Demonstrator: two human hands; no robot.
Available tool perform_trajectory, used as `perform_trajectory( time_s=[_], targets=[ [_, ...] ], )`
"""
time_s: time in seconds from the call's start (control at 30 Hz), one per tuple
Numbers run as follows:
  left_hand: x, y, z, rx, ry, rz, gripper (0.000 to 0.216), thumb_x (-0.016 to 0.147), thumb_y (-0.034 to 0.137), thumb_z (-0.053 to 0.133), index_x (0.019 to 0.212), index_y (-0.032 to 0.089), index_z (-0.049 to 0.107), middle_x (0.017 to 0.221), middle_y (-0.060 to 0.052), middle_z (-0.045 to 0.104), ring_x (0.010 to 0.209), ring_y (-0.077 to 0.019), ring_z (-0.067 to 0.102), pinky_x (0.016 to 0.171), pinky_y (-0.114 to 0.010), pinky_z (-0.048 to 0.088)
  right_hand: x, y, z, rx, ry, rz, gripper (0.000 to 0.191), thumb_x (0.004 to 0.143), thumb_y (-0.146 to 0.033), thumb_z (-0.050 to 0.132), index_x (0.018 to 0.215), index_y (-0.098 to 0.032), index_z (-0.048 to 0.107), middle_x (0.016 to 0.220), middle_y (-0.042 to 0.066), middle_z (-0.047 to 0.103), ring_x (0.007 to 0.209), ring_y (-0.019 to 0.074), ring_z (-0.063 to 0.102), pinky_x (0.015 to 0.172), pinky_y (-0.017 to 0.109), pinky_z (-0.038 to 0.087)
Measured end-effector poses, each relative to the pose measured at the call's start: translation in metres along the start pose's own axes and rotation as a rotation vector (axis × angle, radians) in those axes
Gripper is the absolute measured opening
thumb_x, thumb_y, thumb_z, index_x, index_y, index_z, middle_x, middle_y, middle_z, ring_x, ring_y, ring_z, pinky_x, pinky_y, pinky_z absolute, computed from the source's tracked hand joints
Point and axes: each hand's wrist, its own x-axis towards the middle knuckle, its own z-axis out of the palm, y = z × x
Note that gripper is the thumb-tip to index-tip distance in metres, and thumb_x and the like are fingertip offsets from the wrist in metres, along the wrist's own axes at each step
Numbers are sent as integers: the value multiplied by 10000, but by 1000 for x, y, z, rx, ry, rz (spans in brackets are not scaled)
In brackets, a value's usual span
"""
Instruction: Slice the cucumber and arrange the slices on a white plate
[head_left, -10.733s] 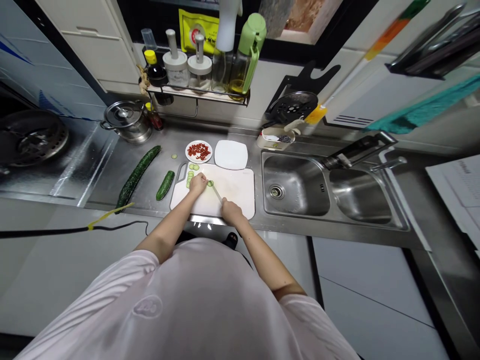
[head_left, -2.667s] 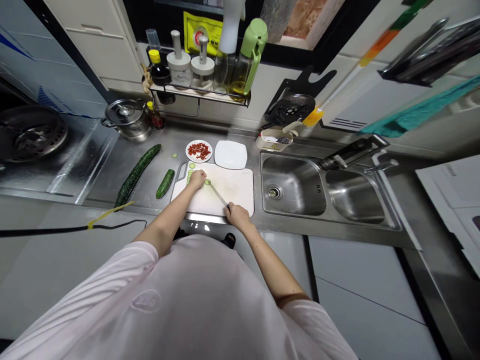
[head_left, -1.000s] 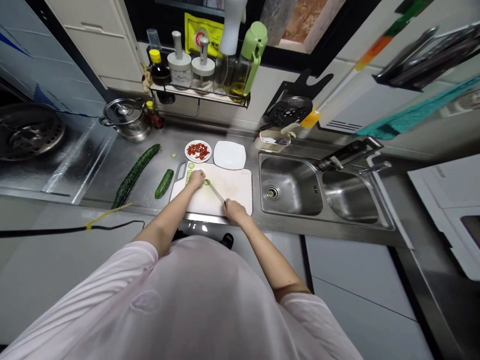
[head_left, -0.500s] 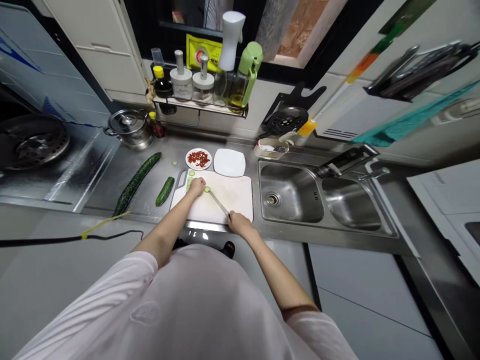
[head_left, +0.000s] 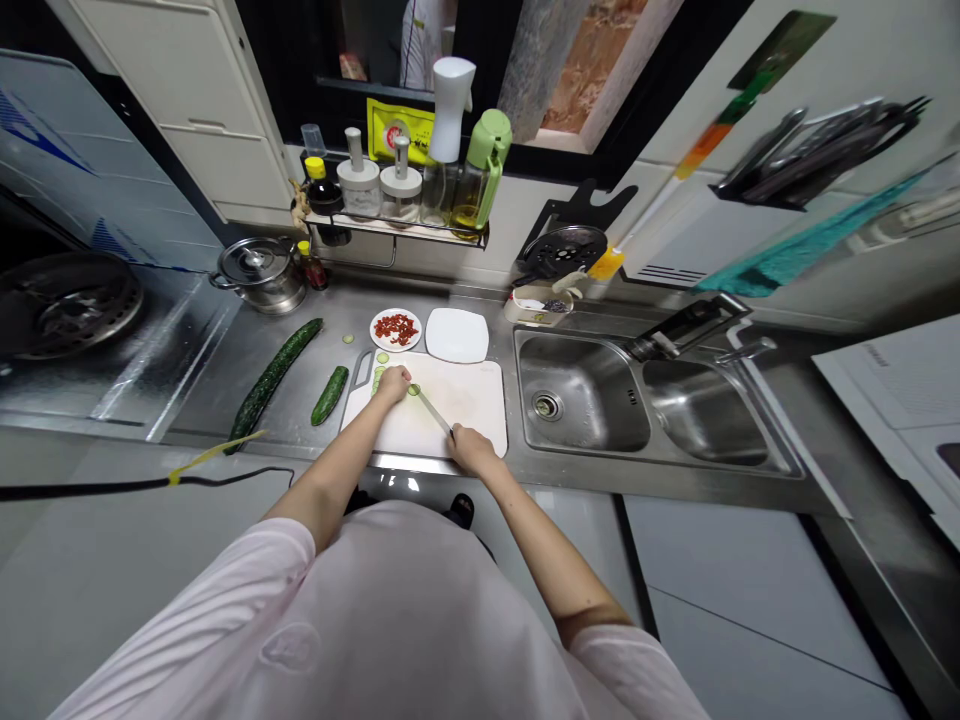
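Right hand (head_left: 471,448) grips the knife (head_left: 435,413), tip at the slice (head_left: 414,390) just beside the left hand (head_left: 393,384), its hold unclear: cutting, seemingly; next calls for steadiness.

Pinkish T-shirt (head_left: 405,610), perhaps a logo (head_left: 289,647)

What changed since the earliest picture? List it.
The head view has tilted up, lowering the counter in the picture. At the far left of the cutting board, one cucumber slice shows where two did. The right hand keeps the knife, the left hand stays near its tip; the long cucumber and short cucumber lie unmoved.
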Motion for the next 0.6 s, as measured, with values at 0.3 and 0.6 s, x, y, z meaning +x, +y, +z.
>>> perform_trajectory(
  time_s=[0.3, 0.6],
  targets=[
    [0, 0, -1, -17, -8, -2, 172, 734, 112, 626, 876, 187, 687, 902, -35, 701, 834, -136, 608, 768, -220, 434, -8, 6, 1, -13, -32, 19, 321, 959, -342, 348, 1119, -157, 557, 1085, 158, 661, 994, 266, 638, 769, 332, 459],
    [3, -3, 1, 4, -8, 9, 147, 738, 133, 640, 868, 184, 686, 944, -40, 696, 857, -145, 609, 769, -224, 437, -3, 0, -2, 2, -27, 4, 312, 953, -320, 354, 1123, -153, 555, 1100, 157, 656, 1005, 266, 631, 781, 336, 456]
  ],
)
